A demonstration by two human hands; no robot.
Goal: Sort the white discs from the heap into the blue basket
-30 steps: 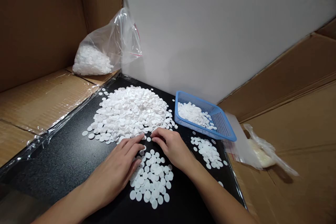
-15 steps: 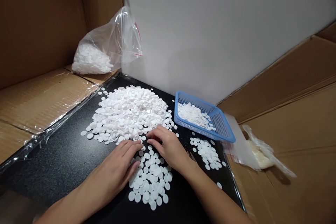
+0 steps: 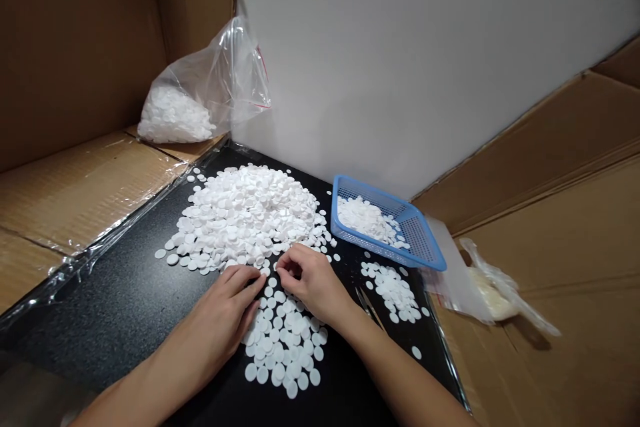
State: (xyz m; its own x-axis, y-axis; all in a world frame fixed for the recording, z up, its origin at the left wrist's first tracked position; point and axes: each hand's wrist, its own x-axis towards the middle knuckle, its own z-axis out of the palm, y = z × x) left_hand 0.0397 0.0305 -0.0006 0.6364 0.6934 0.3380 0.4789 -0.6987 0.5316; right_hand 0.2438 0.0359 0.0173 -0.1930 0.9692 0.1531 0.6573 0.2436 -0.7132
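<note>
Small flat white discs lie in a large heap and in a smaller, thinner spread nearer to me on the black tabletop. My left hand rests at the left of the gap between these groups. Its index fingertip touches a disc, and the thumb stands apart from it. My right hand is closed in a pinch at the heap's near edge, with thumb and index tips together on the edge of a white disc. That disc is partly covered by the fingertips.
A blue plastic basket holding more discs stands at the back right. In front of it lies a small disc pile, with metal tweezers beside my right forearm. Clear bags and cardboard flank the table; a grey-white wall rises behind.
My right thumb and index finger have closed from a gap into a pinch. My left hand has shifted slightly left. The tweezers show more beside my right forearm.
</note>
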